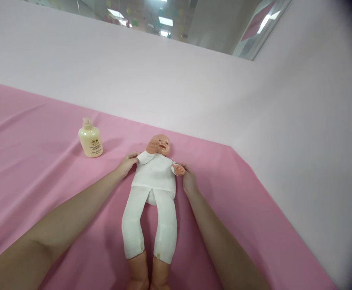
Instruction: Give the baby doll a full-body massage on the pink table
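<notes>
Pink cloth (43, 169) covers the whole work surface and runs up to a pale wall (194, 88) that fills the upper half of the frame. At centre frame a baby doll (154, 181) in a white suit lies on its back, head toward the wall, bare feet at the bottom edge.

From the lower left, the left hand (127, 164) reaches in and rests against the doll's shoulder, its fingers curled onto the white sleeve; whether they pinch the fabric or only press on it, I cannot tell. From the lower right, the right hand (188, 180) lies beside the doll's other arm, fingers loosely closed around the small plastic hand. One doll arm is bent up so that its fist sits against the face.

In the left-centre of the frame, a cream pump bottle (90, 141) stands upright on the cloth, near the left hand but apart from it.

As I judge it, the cloth is loose and already creased, so any sideways pull on the doll could drag it into folds. A wide sweep of the left forearm could tip the bottle, since it stands close by.
</notes>
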{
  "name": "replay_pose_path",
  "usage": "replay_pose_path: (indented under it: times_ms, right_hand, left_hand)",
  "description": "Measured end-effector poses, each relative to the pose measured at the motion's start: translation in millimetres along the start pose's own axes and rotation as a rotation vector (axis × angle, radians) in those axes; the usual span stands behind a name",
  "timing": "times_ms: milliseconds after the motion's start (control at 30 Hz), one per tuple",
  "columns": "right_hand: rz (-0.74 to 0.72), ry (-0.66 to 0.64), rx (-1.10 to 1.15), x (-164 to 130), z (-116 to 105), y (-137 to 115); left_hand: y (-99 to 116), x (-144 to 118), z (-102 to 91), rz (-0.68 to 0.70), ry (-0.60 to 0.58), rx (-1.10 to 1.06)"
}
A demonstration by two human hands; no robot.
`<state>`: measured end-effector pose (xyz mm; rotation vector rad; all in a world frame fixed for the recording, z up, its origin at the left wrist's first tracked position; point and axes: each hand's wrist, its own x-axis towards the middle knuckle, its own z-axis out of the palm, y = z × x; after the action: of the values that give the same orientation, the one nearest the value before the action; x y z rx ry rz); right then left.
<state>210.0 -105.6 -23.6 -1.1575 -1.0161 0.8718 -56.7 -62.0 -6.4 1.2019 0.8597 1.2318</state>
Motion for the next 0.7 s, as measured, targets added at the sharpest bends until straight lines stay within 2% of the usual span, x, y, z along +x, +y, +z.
replay_pose_path:
  times_ms: [367,500,700]
  right_hand:
    - [0.050,0.011,0.118,7.4,-5.6,8.5]
    - [0.070,-0.010,0.137,4.6,-2.6,4.6]
    - [0.025,0.009,0.120,-1.8,2.7,-3.2]
  left_hand:
    - [-3.2,1.4,-1.3,0.003,0.035,0.065]
    - [-4.7,1.1,-2.5,-0.016,0.031,0.058]
    - [-5.3,2.5,-1.7,-0.021,0.078,0.094]
